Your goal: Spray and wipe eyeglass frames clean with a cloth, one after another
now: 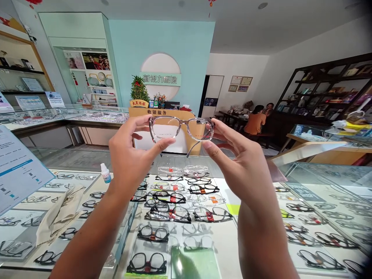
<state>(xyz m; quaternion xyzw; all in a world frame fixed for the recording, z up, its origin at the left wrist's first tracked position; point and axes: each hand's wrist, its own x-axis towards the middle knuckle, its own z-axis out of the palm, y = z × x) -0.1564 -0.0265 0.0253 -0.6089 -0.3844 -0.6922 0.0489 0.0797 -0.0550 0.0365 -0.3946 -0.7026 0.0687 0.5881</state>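
While both hands are raised in front of the wearer, the glasses (183, 121) hang in the air between them, apart from the bench (228, 242). The long axis of the glasses runs from side to side, nearly level. The left hand (132, 145) holds the left end in a narrow pinch, fingers at the top corner and thumb lower, in front of the lens; the right hand (240, 155) holds the right end likewise. Neither hand is clearly nearer, since each has one end. The temples (193, 148) show below the rims, between the two thumbs.

Open air lies above the glasses and in the gap between the forearms. Lower in the view, rows of frames (171, 211) rest on the bench, with a bottle (105, 173) and a cloth (62, 211) left of them. A printed sheet (21, 174) bounds the left side. The bench's far edge crosses the view just under the hands; whether the glasses lie beyond it cannot be told from this single view.
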